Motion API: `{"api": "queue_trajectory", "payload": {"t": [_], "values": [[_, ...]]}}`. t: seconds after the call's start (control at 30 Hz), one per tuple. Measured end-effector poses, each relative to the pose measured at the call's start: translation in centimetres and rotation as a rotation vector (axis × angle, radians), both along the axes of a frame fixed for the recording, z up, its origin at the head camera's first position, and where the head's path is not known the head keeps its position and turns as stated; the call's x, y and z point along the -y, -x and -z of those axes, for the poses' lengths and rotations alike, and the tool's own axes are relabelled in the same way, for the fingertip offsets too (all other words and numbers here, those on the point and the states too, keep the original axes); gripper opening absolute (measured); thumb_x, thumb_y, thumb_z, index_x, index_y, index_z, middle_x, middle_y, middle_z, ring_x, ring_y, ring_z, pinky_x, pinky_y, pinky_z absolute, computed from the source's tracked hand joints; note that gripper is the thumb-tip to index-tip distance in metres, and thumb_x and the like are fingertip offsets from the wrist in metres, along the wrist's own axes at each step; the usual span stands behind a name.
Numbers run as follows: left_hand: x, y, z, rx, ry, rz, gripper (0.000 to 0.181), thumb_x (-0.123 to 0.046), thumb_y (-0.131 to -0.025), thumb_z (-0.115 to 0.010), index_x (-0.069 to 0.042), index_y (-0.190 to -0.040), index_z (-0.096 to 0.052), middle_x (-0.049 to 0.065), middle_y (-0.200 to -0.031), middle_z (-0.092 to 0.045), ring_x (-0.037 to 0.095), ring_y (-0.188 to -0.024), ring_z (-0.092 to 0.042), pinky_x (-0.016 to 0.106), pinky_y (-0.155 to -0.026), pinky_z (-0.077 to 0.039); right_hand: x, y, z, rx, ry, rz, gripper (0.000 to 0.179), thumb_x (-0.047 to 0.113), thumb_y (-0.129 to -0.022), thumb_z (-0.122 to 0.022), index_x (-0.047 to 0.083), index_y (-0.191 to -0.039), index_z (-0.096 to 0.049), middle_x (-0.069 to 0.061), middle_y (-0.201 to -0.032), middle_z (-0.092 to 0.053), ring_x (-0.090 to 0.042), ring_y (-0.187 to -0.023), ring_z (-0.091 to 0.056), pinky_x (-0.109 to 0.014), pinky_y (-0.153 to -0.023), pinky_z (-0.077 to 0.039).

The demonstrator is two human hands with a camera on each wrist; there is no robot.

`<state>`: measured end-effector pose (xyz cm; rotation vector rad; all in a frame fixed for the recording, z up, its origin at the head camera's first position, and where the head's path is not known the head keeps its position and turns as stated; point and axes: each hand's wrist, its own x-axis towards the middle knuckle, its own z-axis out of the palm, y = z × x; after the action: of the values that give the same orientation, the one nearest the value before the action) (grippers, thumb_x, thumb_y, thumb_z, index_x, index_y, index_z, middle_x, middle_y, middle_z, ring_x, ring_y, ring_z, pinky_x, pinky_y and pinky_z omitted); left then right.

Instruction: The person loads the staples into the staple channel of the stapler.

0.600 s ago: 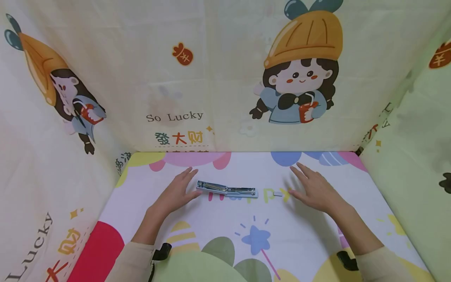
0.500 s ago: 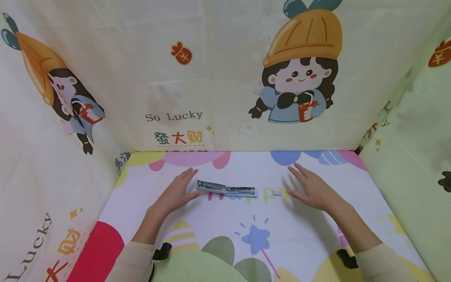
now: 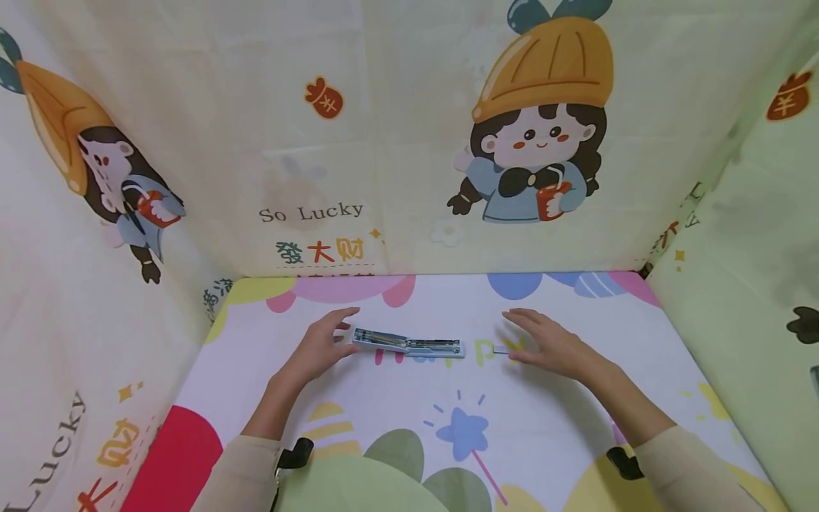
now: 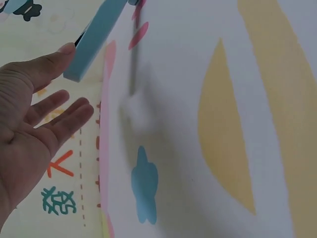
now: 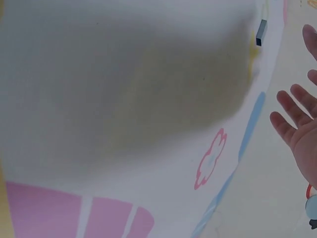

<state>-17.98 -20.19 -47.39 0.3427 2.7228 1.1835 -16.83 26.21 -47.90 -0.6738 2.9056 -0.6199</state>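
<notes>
A light blue stapler (image 3: 437,348), unfolded nearly flat with its metal insides facing up, lies on the patterned tabletop. Just off its left end is my left hand (image 3: 320,348), fingers spread and slightly bent. In the left wrist view the thumb overlaps the tip of the stapler (image 4: 96,42), while the other fingers stay apart from it. A small grey strip of staples (image 3: 499,350) lies to the right of the stapler. My right hand (image 3: 553,348) hovers over that strip with loose fingers, its thumb overlapping it in the head view. The right wrist view shows the strip (image 5: 262,32) beyond the fingers.
The tabletop (image 3: 397,398) carries a printed cloth with a star wand and lettering. Cream curtains (image 3: 409,156) with cartoon figures close in the back and both sides. Black wrist straps (image 3: 296,454) sit at the sleeves.
My right hand has moved left and its thumb now overlaps the strip of staples. The left hand's fingers have bent a little more beside the stapler. The head view has shifted slightly.
</notes>
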Motion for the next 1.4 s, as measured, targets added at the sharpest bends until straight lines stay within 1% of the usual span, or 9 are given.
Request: {"api": "queue_trajectory", "payload": {"t": [0.13, 0.27, 0.5, 0.7, 0.83, 0.93, 1.1, 1.23, 1.4], "values": [[0.0, 0.3, 0.5, -0.001, -0.077, 0.007, 0.071, -0.004, -0.088, -0.081, -0.011, -0.151, -0.050, 0.014, -0.151, -0.053, 0.034, -0.128, -0.062, 0.048, -0.101, -0.054, 0.4, 0.0, 0.2, -0.001, 0.032, -0.005, 0.075, 0.033, -0.088, -0.083, 0.013, -0.152, -0.051, -0.017, -0.152, -0.051, -0.041, -0.140, -0.047, -0.072, -0.100, -0.045], [0.0, 0.5, 1.0, 0.003, -0.134, 0.018, 0.068, -0.002, -0.087, -0.080, -0.009, -0.149, -0.053, 0.016, -0.147, -0.057, 0.035, -0.125, -0.064, 0.046, -0.099, -0.056, 0.8, 0.2, 0.5, -0.015, 0.068, -0.043, 0.071, 0.026, -0.086, -0.085, 0.009, -0.148, -0.055, -0.019, -0.144, -0.056, -0.041, -0.135, -0.052, -0.061, -0.109, -0.045], [0.0, 0.5, 1.6, 0.027, -0.146, -0.022, 0.056, -0.003, -0.089, -0.078, -0.011, -0.142, -0.059, 0.014, -0.142, -0.062, 0.035, -0.123, -0.065, 0.042, -0.093, -0.060, 1.4, 0.7, 1.2, 0.007, 0.039, -0.053, 0.064, 0.027, -0.087, -0.084, 0.011, -0.145, -0.060, -0.015, -0.136, -0.062, -0.036, -0.125, -0.059, -0.057, -0.105, -0.050], [-0.2, 0.6, 1.7, 0.037, -0.150, -0.054, 0.046, 0.001, -0.091, -0.074, -0.007, -0.135, -0.065, 0.014, -0.134, -0.067, 0.033, -0.117, -0.068, 0.041, -0.092, -0.060, 1.5, 1.0, 2.2, -0.031, 0.065, -0.100, 0.058, 0.022, -0.088, -0.083, 0.006, -0.140, -0.063, -0.011, -0.124, -0.068, -0.027, -0.108, -0.067, -0.051, -0.097, -0.055], [-0.4, 0.6, 1.9, 0.049, -0.148, -0.069, 0.043, 0.001, -0.091, -0.074, -0.007, -0.133, -0.067, 0.014, -0.131, -0.068, 0.031, -0.114, -0.068, 0.038, -0.091, -0.060, 1.5, 1.1, 3.0, -0.071, 0.087, -0.118, 0.053, 0.019, -0.087, -0.083, 0.005, -0.135, -0.066, -0.010, -0.119, -0.070, -0.024, -0.103, -0.067, -0.048, -0.095, -0.056], [-0.4, 0.6, 2.2, 0.049, -0.157, -0.085, 0.042, 0.002, -0.089, -0.075, -0.009, -0.130, -0.069, 0.013, -0.128, -0.070, 0.030, -0.111, -0.069, 0.032, -0.087, -0.061, 1.5, 1.1, 3.6, -0.093, 0.105, -0.113, 0.050, 0.017, -0.086, -0.084, 0.005, -0.132, -0.068, -0.008, -0.117, -0.070, -0.023, -0.101, -0.067, -0.046, -0.093, -0.056], [-0.4, 0.7, 2.4, 0.054, -0.192, -0.105, 0.039, 0.002, -0.089, -0.076, -0.009, -0.126, -0.071, 0.014, -0.126, -0.070, 0.029, -0.106, -0.068, 0.025, -0.080, -0.059, 1.6, 1.1, 4.3, -0.055, 0.123, -0.063, 0.046, 0.018, -0.087, -0.083, 0.009, -0.131, -0.070, -0.005, -0.116, -0.069, -0.019, -0.099, -0.065, -0.043, -0.092, -0.057], [-0.3, 0.8, 2.6, 0.078, -0.224, -0.114, 0.038, 0.001, -0.089, -0.076, -0.009, -0.125, -0.071, 0.015, -0.128, -0.069, 0.028, -0.104, -0.068, 0.024, -0.079, -0.059, 1.8, 1.1, 4.6, -0.032, 0.125, -0.025, 0.040, 0.018, -0.088, -0.083, 0.012, -0.126, -0.073, -0.002, -0.114, -0.068, -0.018, -0.099, -0.064, -0.041, -0.092, -0.056], [-0.3, 0.9, 2.8, 0.103, -0.243, -0.118, 0.038, -0.001, -0.089, -0.077, -0.008, -0.126, -0.070, 0.016, -0.127, -0.069, 0.025, -0.102, -0.069, 0.024, -0.080, -0.060, 1.8, 1.1, 4.7, -0.031, 0.118, -0.024, 0.030, 0.016, -0.088, -0.083, 0.011, -0.117, -0.076, -0.001, -0.110, -0.067, -0.016, -0.097, -0.063, -0.039, -0.089, -0.056]]}}
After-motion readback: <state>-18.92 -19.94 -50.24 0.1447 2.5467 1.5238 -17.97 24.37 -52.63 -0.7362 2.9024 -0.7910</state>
